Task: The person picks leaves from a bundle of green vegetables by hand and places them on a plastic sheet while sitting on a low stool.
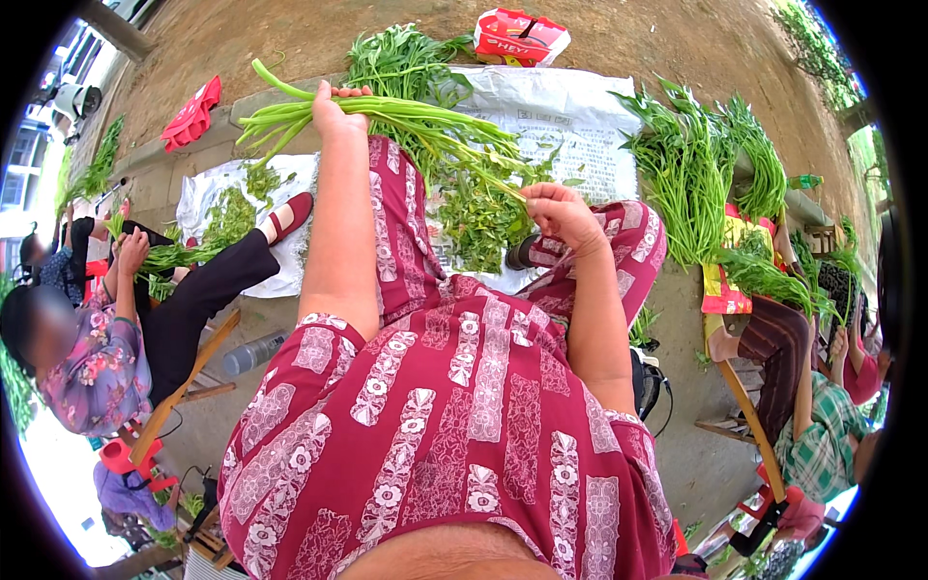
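Observation:
My left hand [340, 108] is closed round a thick bundle of long green vegetable stems [411, 118], held out over my left knee. The cut ends point to the left, and the thinner leafy ends trail down to the right. At those ends my right hand [565, 215] pinches the tip of a thin stem between thumb and fingers. Beneath it, between my legs, lies a pile of plucked leaves [476, 224] on a white plastic sheet [570, 106]. More long leafy stems [401, 56] are heaped just beyond my left hand.
Large bundles of leafy stems [691, 174] lie at the right, by a red and yellow bag [720, 290]. Seated people handle greens on both sides. A red and white bag [520, 39] sits at the far edge, a red cloth [193, 114] far left, a grey bottle [253, 354] near left.

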`<state>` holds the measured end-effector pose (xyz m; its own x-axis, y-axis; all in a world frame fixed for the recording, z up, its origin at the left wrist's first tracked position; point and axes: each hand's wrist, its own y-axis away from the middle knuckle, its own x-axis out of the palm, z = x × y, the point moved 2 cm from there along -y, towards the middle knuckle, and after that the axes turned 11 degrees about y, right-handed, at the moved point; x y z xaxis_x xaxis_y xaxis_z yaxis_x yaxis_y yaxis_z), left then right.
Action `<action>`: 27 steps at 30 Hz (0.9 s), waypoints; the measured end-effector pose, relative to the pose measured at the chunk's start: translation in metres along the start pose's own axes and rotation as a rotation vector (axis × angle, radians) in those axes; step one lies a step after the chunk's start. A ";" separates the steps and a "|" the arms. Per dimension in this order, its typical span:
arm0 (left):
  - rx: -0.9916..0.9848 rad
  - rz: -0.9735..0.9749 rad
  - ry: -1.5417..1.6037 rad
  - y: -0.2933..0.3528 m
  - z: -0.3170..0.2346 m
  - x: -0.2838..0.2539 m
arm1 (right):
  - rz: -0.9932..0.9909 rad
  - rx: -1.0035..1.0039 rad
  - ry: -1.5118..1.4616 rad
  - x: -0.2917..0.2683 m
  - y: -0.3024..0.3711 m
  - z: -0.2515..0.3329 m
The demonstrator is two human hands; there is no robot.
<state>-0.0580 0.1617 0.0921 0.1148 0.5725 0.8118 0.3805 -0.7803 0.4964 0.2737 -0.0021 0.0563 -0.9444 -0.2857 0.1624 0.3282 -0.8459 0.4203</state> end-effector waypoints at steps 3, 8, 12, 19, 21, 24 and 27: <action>0.016 0.016 -0.003 0.000 -0.009 -0.001 | -0.077 0.012 0.150 -0.002 -0.002 -0.006; 0.061 0.001 0.013 -0.001 -0.018 -0.002 | -0.198 0.017 0.248 -0.003 -0.007 -0.010; 0.067 0.004 0.022 -0.003 -0.022 -0.005 | -0.250 0.008 0.265 -0.001 -0.010 -0.013; 0.077 0.018 0.016 0.000 -0.018 -0.004 | -0.444 0.063 0.412 0.005 -0.020 -0.023; 0.058 0.003 0.030 -0.003 -0.017 -0.005 | -0.482 0.087 0.294 0.003 -0.025 -0.027; 0.028 -0.008 0.042 -0.006 -0.014 -0.007 | -0.527 0.133 0.151 -0.004 -0.030 -0.032; 0.015 -0.036 0.032 -0.002 -0.008 -0.005 | -0.686 -0.019 0.514 -0.005 -0.032 -0.036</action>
<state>-0.0669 0.1582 0.0896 0.0714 0.5918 0.8029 0.3974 -0.7552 0.5213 0.2676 0.0102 0.0100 -0.8259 0.1274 -0.5492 -0.3149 -0.9123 0.2619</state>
